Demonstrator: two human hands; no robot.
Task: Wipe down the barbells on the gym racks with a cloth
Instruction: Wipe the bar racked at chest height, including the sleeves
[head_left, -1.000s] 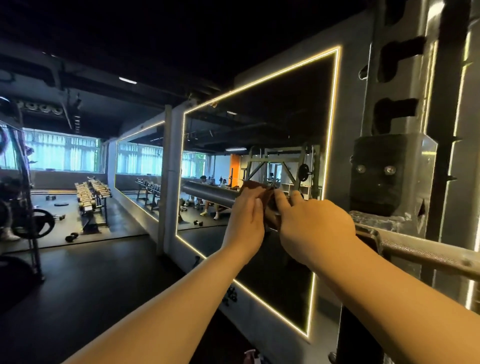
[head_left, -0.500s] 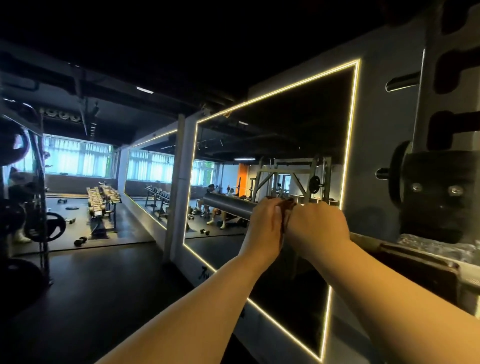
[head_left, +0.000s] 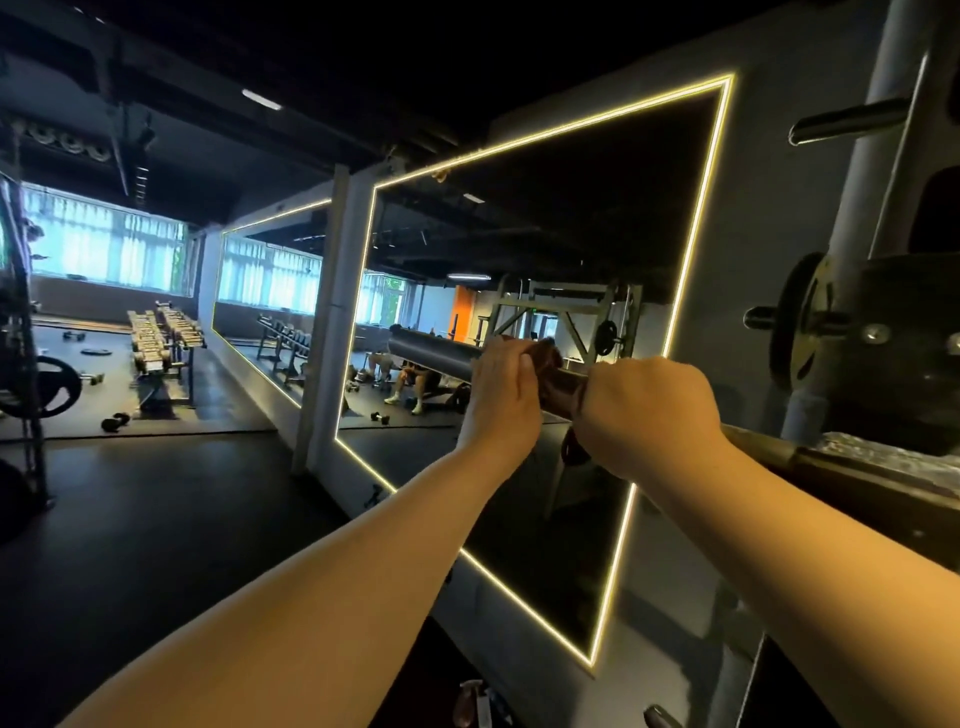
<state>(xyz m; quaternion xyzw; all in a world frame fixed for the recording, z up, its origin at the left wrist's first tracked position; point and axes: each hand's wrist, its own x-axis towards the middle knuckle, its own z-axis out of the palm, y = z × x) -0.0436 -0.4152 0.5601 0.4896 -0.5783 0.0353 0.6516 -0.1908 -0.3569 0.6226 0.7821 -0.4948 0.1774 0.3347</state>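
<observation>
A: On the barbell (head_left: 431, 353), beside the rack (head_left: 857, 208): clamping cloth (head_left: 561, 382) with left grip (head_left: 501, 400) and right grip (head_left: 647, 410), both curled tight; pulled apart since before.
B: Wiping under way, then; far end left.

the gym is dim, the ceiling (head_left: 467, 52) above the hands almost black. pale daylight blows out the windows (head_left: 104, 244) far left of the left hand (head_left: 501, 395). a thin yellow light strip (head_left: 696, 223) glares round the mirror (head_left: 571, 234) behind both hands. the cloth (head_left: 558, 382) between them is lost in shadow. right of the right hand (head_left: 644, 410), the rack post (head_left: 857, 234) bends and softens.
</observation>
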